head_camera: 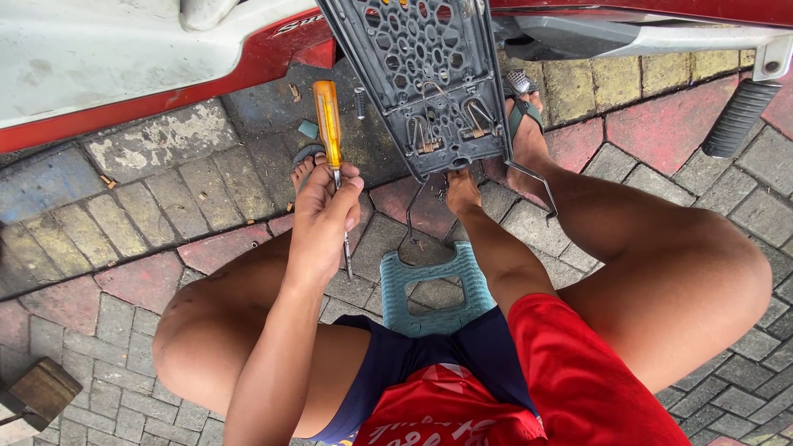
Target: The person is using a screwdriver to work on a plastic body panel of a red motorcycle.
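Left hand [324, 216] clenched on screwdriver [330, 132], right hand [461, 192] gripping grey rack [429, 74]; brick paving [149, 206] below

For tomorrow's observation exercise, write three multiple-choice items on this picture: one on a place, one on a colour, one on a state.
1. Where is the grey perforated plastic panel?
A. in front of the person, leaning against the red-and-white motorbike
B. flat behind the stool
C. on the lap

2. What colour is the screwdriver handle?
A. black
B. orange
C. green

3. How is the left hand?
A. open and empty
B. flat on the paving
C. closed on the screwdriver

Answers: 1 A, the panel stands tilted before the knees; 2 B, translucent orange; 3 C, fingers wrap the shaft below the handle, while the right hand touches the panel's lower edge.
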